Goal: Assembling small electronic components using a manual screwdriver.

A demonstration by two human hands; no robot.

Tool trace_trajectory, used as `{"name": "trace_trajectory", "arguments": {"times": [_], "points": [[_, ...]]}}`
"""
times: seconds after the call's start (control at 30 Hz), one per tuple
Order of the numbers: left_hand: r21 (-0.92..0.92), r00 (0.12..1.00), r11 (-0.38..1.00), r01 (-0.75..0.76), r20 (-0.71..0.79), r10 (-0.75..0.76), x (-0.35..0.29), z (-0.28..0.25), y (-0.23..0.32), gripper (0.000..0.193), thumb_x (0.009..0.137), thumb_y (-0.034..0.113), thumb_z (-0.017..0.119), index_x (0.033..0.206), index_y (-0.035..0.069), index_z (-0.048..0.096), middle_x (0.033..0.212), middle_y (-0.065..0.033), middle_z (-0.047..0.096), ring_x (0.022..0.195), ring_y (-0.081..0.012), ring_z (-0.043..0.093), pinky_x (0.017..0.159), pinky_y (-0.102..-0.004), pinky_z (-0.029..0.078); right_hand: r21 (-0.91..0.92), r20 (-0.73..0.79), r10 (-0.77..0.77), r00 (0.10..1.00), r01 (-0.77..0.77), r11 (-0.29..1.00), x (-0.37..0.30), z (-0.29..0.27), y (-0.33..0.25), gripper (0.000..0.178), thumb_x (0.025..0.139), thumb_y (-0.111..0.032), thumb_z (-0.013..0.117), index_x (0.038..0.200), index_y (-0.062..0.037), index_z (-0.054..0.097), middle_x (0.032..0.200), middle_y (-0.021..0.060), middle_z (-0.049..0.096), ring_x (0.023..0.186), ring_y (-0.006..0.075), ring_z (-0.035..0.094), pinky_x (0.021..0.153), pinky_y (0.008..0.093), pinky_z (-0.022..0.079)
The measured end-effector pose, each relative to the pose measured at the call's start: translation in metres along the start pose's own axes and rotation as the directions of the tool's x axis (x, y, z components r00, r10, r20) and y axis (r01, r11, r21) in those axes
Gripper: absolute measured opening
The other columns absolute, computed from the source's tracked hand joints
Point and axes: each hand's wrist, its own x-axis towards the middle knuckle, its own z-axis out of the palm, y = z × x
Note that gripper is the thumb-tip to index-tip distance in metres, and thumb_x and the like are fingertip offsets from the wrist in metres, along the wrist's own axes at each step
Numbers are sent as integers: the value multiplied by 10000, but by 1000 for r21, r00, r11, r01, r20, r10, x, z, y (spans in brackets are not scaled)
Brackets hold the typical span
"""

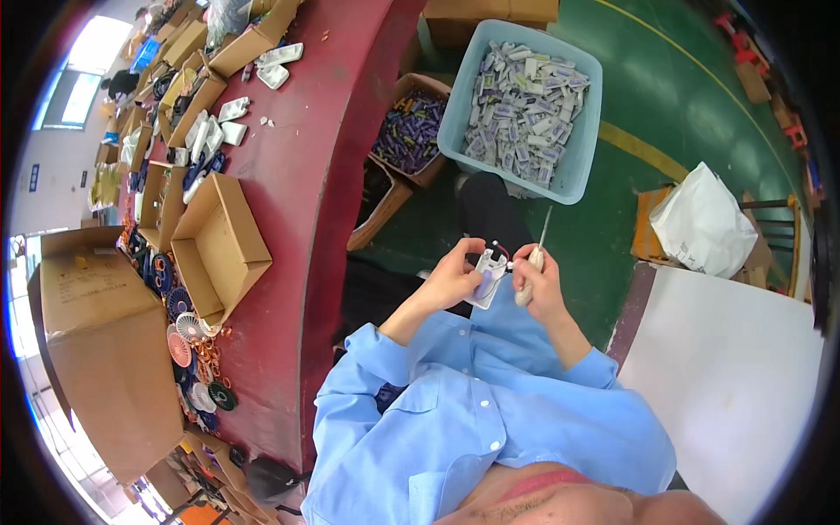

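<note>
My left hand [452, 277] is closed around a small white plastic casing [482, 296], held tilted above my lap, with a purple cylinder like a battery cell inside it. A short dark and red wire shows at the casing's far end. In my right hand [544, 289] is a screwdriver [524, 292] with a pale handle, its thin metal shaft pointing up and away from me. The right fingertips are close beside the casing, at a small whitish part near the wire. Whether they pinch that part I cannot tell.
Beyond my knees stands a light blue bin [451, 131] heaped with white casings. Left of it, a cardboard box [415, 171] holds purple cells. A dark red table [289, 175] on my left carries an open carton [210, 229] and small fans [178, 350]. At right are a white surface [717, 367] and white bag [703, 223].
</note>
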Motion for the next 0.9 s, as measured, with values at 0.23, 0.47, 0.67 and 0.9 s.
{"name": "trace_trajectory", "arguments": {"times": [0.23,0.47,0.67,0.9], "points": [[-476,990,874,-99,-133,40,1,-38,-2,574,776,-41,473,1342,-48,377,1094,-149,621,1021,-227,626,888,-328,503,200,-103,389,915,-364,910,146,-27,-34,88,852,-145,670,807,-114,602,669,-12,567,497,99,545,404,249,463],[-566,920,781,-262,-390,26,-36,-67,40,406,828,127,543,1223,31,535,901,-55,591,828,-149,585,739,-281,477,-45,-365,-514,776,537,842,342,116,-261,150,843,-144,660,757,-44,589,669,56,595,535,172,535,472,310,411],[-596,877,698,-398,-471,98,-45,-96,57,337,864,92,572,1187,59,480,947,-72,595,880,-210,653,734,-381,581,-301,-24,-208,978,192,934,257,102,-136,240,898,-282,611,847,-48,605,635,15,533,494,151,513,454,306,391],[-475,906,790,-387,-356,229,-20,-126,42,428,855,152,556,1251,-5,520,934,-119,661,775,-186,656,716,-306,545,-474,269,137,953,7,881,64,67,-52,277,944,-230,435,1028,-2,569,745,21,497,495,103,495,445,244,383]]}}
